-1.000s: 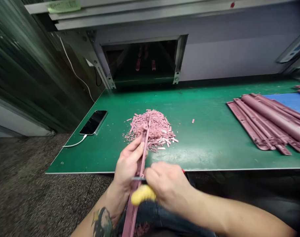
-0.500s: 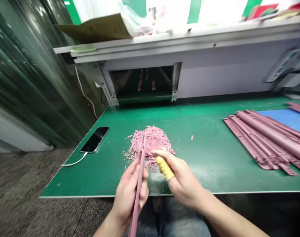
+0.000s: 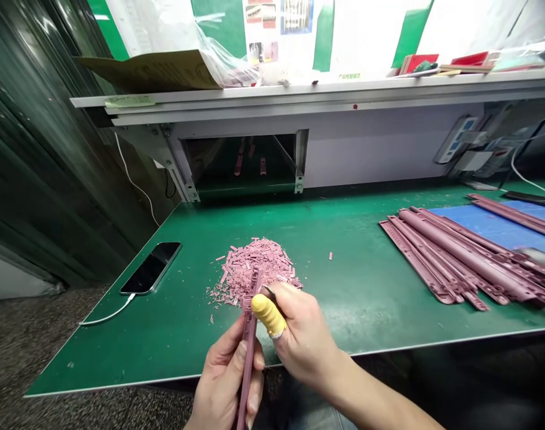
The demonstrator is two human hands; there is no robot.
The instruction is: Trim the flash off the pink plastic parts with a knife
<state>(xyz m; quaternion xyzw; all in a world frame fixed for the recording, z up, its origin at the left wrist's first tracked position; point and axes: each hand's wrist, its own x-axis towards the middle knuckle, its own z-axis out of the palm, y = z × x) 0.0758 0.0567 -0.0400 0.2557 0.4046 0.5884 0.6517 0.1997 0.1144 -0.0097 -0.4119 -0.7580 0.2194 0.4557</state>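
My left hand point(image 3: 230, 373) is closed around a long, narrow pink plastic strip point(image 3: 250, 340), which is tilted with its far end pointing away from me. Moulded notches show near that far end. In my closed right hand point(image 3: 303, 337) is a small knife; only a bit of its dark metal blade point(image 3: 269, 292) shows, close beside the strip. A yellow ribbed finger cot point(image 3: 268, 315) covers the right thumb, which lies against or very near the strip's edge. Beyond both hands a heap of pink plastic shavings point(image 3: 263, 257) lies on the green tabletop point(image 3: 344, 310).
Several long pink plastic parts point(image 3: 456, 257) lie at the right, partly on a blue sheet point(image 3: 465, 224). A phone point(image 3: 150, 269) with a white cable lies at the left edge. A shelf point(image 3: 321, 95) spans the back above the table. One loose chip point(image 3: 330, 255) lies right of the heap.
My right hand has come up to the strip, bringing thumb and blade beside its far part. The strip has turned so its notched side shows. The camera view has shifted too.
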